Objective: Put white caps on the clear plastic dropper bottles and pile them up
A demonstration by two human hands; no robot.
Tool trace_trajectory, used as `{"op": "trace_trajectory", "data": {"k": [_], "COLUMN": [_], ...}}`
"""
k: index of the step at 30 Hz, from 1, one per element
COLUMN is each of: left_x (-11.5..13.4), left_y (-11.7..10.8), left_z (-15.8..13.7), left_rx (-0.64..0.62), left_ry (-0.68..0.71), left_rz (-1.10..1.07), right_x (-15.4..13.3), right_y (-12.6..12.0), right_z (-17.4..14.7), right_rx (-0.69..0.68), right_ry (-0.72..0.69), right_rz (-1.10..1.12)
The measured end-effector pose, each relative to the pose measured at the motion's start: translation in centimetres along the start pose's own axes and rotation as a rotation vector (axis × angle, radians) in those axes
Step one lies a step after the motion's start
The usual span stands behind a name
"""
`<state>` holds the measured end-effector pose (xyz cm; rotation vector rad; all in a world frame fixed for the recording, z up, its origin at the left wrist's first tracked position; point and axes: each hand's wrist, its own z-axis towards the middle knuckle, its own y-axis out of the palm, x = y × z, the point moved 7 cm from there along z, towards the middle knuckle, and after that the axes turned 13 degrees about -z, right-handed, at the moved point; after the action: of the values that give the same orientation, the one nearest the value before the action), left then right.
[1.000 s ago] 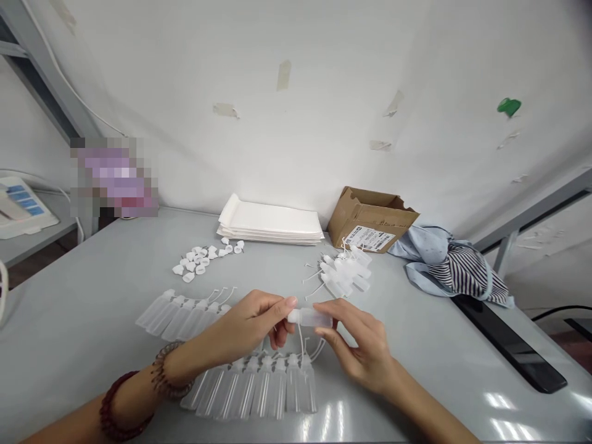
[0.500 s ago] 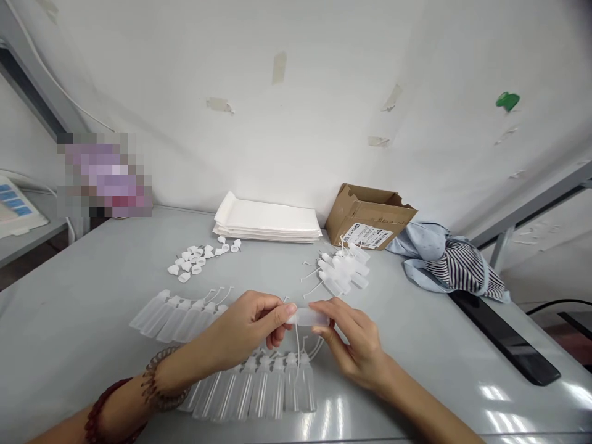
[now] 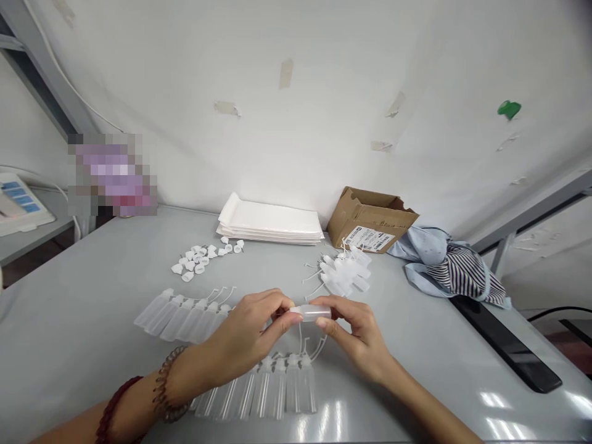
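Bottle held level: left hand pinching neck end, right hand pinching base. Cardboard box beyond bottle, to its right.

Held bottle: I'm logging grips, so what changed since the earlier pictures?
The left hand has shifted its grip on the bottle, its thumb moving toward the wearer. On the right hand, the thumb moved forward, further over it. Both still hold it. Loose caps, cardboard box and front bottle row stayed put.
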<state>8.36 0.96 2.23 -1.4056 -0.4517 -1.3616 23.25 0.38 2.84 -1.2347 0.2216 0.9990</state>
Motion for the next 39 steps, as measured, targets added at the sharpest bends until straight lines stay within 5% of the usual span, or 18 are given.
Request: {"op": "trace_trajectory", "data": {"k": [6, 11, 14, 18, 21, 30, 39], "left_x": [2.0, 2.6, 1.6, 0.3, 0.2, 0.3, -1.1], "left_y": [-0.1, 0.0, -0.1, -1.5, -2.2, -4.1, -10.3], "left_z": [-0.8, -1.2, -0.8, -0.4, -0.4, -0.3, 0.1], "left_rx": [0.029, 0.013, 0.015, 0.153, 0.216, 0.357, 0.645], "left_ry": [0.39, 0.523, 0.412, 0.19, 0.154, 0.14, -0.117], "left_rz": [0.126, 0.167, 0.192, 0.248, 0.262, 0.337, 0.386], "right_x": [0.6, 0.6, 1.6, 4.5, 7.0, 9.0, 8.4], "right_y": [0.7, 1.5, 0.3, -3.9, -5.2, -4.9, -5.5], "right_z": [0.2, 0.0, 0.5, 1.4, 1.9, 2.4, 2.1], "right_rx": [-0.188, -0.289, -0.166, 0.297, 0.405, 0.365, 0.222], "right_ry": [0.152, 0.183, 0.136, 0.102, 0.133, 0.177, 0.204], "right_rz": [0.232, 0.345, 0.161, -0.384, -0.524, -0.855, -1.025]}}
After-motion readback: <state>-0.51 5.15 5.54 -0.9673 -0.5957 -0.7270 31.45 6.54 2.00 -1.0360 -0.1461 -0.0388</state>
